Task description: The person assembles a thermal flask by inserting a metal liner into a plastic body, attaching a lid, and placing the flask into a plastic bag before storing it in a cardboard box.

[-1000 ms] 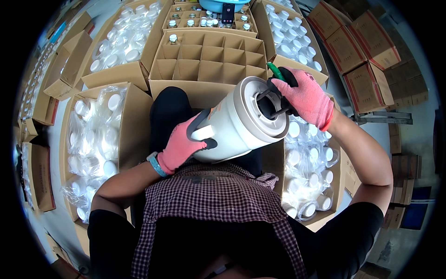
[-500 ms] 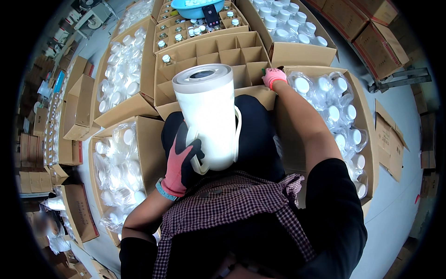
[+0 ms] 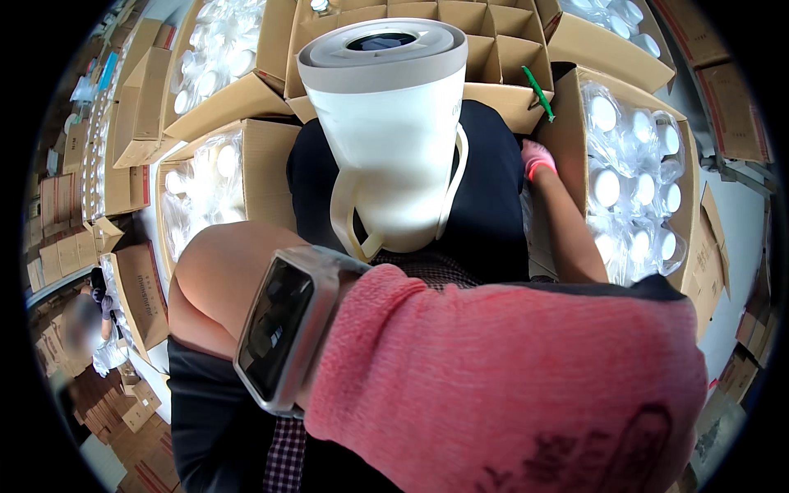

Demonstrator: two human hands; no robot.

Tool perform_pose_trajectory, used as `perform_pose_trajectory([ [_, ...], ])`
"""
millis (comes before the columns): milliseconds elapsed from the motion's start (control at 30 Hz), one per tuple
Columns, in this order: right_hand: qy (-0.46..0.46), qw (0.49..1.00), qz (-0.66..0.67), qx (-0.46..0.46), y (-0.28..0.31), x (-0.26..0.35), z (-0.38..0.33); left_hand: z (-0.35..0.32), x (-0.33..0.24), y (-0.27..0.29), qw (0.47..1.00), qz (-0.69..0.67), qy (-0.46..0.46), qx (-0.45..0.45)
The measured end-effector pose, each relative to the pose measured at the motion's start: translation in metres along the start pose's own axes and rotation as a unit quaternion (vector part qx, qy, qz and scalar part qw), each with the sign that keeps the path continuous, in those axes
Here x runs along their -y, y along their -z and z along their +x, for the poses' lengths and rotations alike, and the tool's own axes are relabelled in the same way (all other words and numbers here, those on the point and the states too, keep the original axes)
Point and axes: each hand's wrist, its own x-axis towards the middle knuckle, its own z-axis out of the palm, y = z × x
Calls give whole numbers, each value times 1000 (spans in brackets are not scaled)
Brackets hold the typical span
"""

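Observation:
A white two-handled vessel (image 3: pixel 394 156) with a grey rim and a dark round opening in its top stands between my thighs. My left hand (image 3: pixel 509 378), in a pink glove with a watch at the wrist, is raised very near the camera; its fingers are out of sight. Beside my right thigh, my right hand (image 3: pixel 538 156) in a pink glove hangs low next to a carton of capped bottles; its fingers are mostly hidden. A thin green tool (image 3: pixel 538 94), of a kind I cannot make out, hangs over the edge of the divided carton.
Ahead stands a divided carton (image 3: pixel 485 53) with cardboard cells and one capped bottle (image 3: pixel 320 6). Cartons of bagged, white-capped bottles stand at left (image 3: pixel 205 185) and right (image 3: pixel 633 181). Stacked cartons (image 3: pixel 735 107) fill the far right. Another person (image 3: pixel 107 337) is at the lower left.
My left hand has let go of the white vessel and come up close to the camera. My right hand has left the divided carton's edge and dropped beside my thigh. The view has shifted.

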Motion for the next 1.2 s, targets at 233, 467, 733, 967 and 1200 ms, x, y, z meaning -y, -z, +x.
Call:
perform_pose_trajectory([
  [233,-35,989,12,146,-92,-23,-32,-1,0,9,1000,7,-16,-2],
  [467,208,973,100,-4,180,58,-141,-6,6,28,999,12,-3,-44],
  [733,363,765,515,-132,374,106,-175,-22,105,29,924,-155,240,-255],
  [967,450,755,477,17,421,256,-100,-11,158,6,877,-95,329,-338],
  [1200,388,664,596,230,391,350,-46,-30,237,-54,874,23,387,-294],
])
